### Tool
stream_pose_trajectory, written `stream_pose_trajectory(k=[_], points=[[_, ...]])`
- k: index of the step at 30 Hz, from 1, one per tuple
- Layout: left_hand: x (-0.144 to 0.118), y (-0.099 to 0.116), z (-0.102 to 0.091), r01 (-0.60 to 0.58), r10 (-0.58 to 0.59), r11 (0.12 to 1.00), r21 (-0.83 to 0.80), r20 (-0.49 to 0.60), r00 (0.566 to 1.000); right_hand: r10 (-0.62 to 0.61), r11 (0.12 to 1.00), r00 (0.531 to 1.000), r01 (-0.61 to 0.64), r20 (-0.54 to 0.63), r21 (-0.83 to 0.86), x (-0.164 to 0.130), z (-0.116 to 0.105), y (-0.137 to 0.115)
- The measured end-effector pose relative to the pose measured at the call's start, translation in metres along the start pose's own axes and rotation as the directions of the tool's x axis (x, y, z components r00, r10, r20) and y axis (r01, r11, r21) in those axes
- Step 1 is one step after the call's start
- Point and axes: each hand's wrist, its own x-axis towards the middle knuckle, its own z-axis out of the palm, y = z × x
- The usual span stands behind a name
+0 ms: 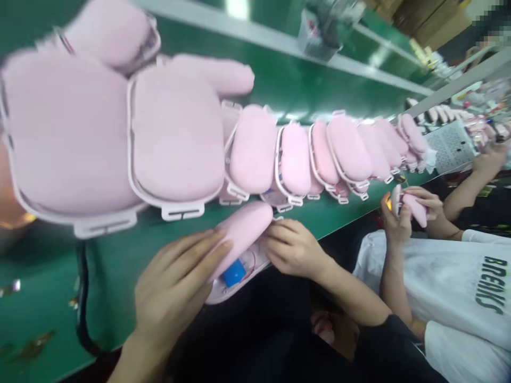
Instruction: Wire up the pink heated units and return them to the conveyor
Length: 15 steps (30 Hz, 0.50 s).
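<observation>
Near the table's front edge, my left hand (pixel 175 282) is closed on a pink padded cover (pixel 243 229), tilted up from its lower shell. Inside the pale lower shell (pixel 223 295) sit a blue block (pixel 233 272), perhaps a battery, and thin red wires. My right hand (pixel 293 247) is pinched at the right end of the same unit; its fingertips hide what they grip. Just beyond both hands lies a row of similar pink padded units (pixel 253 149) with white rims and slotted tabs.
Larger pink pads (pixel 178 138) overlap at the left. A black cable (pixel 82 298) runs along the green table (pixel 120 282). At the right, a co-worker's hands (pixel 401 226) hold another pink piece. A grey bin (pixel 317 34) stands at the back.
</observation>
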Motion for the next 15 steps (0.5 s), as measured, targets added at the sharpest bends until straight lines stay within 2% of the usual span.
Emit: stream_pose_trajectory(k=[5, 8, 10, 12, 13, 14, 15], points=[[-0.001, -0.005, -0.002, -0.057, 0.057, 0.998, -0.005, 0.047, 0.997, 0.053, 0.989, 0.995, -0.063, -0.079, -0.133, -0.015, 0.019, -0.008], [-0.005, -0.009, -0.006, -0.080, 0.076, 0.996, 0.038, 0.092, 0.993, 0.048, 0.996, 0.985, -0.059, -0.164, -0.065, -0.028, 0.025, -0.002], [-0.010, -0.009, -0.011, -0.169, 0.158, 0.984, 0.058, 0.155, 0.975, 0.174, 0.985, 0.936, -0.168, -0.307, 0.046, -0.037, 0.020, 0.001], [-0.014, -0.006, -0.013, -0.309, 0.288, 0.950, 0.054, 0.239, 0.927, 0.359, 0.933, 0.846, -0.318, -0.395, 0.167, -0.044, 0.014, 0.003], [-0.015, -0.004, -0.013, -0.362, 0.335, 0.931, 0.049, 0.279, 0.900, 0.421, 0.906, 0.824, -0.365, -0.379, 0.215, -0.044, 0.013, 0.003], [-0.016, -0.001, -0.013, -0.393, 0.360, 0.919, 0.046, 0.311, 0.879, 0.444, 0.893, 0.832, -0.379, -0.334, 0.244, -0.044, 0.013, 0.003], [-0.016, 0.002, -0.011, -0.399, 0.362, 0.915, 0.051, 0.330, 0.872, 0.434, 0.894, 0.860, -0.373, -0.269, 0.250, -0.042, 0.015, 0.002]])
